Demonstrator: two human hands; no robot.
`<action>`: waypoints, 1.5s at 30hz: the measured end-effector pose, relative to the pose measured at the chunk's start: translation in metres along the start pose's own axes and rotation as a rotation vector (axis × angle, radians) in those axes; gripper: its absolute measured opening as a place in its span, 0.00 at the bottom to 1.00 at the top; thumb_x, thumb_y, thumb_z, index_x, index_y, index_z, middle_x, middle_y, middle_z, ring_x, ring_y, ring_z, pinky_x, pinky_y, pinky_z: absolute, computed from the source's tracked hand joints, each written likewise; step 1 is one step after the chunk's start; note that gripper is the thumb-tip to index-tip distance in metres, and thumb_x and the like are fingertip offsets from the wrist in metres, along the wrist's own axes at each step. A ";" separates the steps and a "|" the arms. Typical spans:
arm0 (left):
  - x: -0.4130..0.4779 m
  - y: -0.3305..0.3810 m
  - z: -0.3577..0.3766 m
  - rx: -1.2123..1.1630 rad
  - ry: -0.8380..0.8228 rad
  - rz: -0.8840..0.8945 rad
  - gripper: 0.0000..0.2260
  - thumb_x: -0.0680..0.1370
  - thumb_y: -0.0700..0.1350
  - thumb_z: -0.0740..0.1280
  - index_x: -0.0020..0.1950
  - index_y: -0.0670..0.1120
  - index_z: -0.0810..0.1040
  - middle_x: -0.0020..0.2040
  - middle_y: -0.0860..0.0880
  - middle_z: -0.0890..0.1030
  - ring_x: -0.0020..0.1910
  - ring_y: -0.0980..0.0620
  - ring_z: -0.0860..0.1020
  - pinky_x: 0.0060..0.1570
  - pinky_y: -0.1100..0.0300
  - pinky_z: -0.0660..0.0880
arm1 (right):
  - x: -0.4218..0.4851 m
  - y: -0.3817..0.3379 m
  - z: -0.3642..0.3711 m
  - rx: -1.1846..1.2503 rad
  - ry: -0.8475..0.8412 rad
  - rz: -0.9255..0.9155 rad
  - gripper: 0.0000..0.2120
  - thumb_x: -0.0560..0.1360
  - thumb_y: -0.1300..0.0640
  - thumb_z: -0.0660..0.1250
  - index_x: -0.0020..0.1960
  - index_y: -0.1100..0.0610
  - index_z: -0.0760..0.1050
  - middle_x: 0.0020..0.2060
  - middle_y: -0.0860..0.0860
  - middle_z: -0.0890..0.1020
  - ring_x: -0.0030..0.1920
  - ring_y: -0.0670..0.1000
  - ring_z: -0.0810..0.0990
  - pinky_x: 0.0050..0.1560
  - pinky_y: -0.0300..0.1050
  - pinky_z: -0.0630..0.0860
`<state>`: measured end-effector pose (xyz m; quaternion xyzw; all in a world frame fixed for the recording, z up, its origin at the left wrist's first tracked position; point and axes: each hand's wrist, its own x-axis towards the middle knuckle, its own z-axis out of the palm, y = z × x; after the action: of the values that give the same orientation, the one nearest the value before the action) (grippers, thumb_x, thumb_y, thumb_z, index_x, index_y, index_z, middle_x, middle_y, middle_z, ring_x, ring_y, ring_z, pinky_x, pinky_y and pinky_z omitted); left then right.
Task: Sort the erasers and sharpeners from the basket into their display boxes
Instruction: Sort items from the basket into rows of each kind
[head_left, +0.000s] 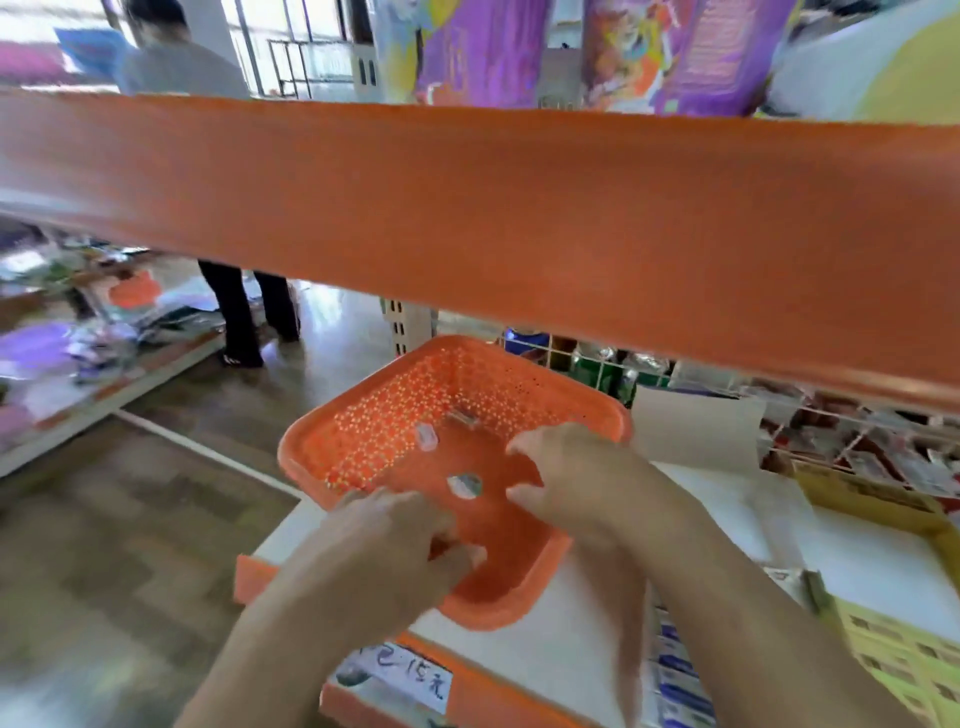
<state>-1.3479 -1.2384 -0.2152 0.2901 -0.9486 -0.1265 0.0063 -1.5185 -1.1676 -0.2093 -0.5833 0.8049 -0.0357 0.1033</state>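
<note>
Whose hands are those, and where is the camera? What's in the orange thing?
No machine here: a person wears one camera on their head, so you see what they see, looking down. Those are their own left hand and right hand. Both reach into an orange basket on a white shelf. A few small pieces lie in the basket. The right hand's finger and thumb are spread, holding nothing. It's too blurry to tell whether the left hand holds anything.
</note>
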 end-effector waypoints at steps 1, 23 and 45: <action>0.002 -0.002 -0.004 -0.051 -0.066 0.020 0.19 0.77 0.61 0.63 0.33 0.49 0.69 0.31 0.52 0.73 0.31 0.57 0.71 0.32 0.63 0.65 | 0.006 -0.001 -0.001 -0.044 -0.082 0.050 0.20 0.77 0.47 0.63 0.66 0.54 0.71 0.63 0.54 0.75 0.64 0.55 0.72 0.61 0.48 0.71; 0.127 -0.051 0.004 0.290 -0.414 0.026 0.10 0.73 0.46 0.68 0.53 0.47 0.81 0.47 0.49 0.83 0.48 0.49 0.80 0.48 0.56 0.77 | 0.127 -0.009 0.048 -0.138 -0.066 0.066 0.16 0.73 0.64 0.67 0.61 0.61 0.75 0.57 0.61 0.79 0.59 0.59 0.78 0.54 0.46 0.73; 0.070 -0.001 -0.012 -0.352 0.151 0.209 0.10 0.67 0.47 0.77 0.37 0.52 0.76 0.33 0.55 0.78 0.31 0.62 0.74 0.27 0.69 0.67 | 0.008 0.023 -0.025 0.625 0.311 0.109 0.11 0.71 0.54 0.66 0.49 0.60 0.75 0.34 0.51 0.76 0.32 0.50 0.73 0.33 0.46 0.69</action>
<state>-1.4051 -1.2806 -0.2085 0.1932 -0.9337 -0.2665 0.1408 -1.5477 -1.1699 -0.1896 -0.4670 0.7913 -0.3631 0.1546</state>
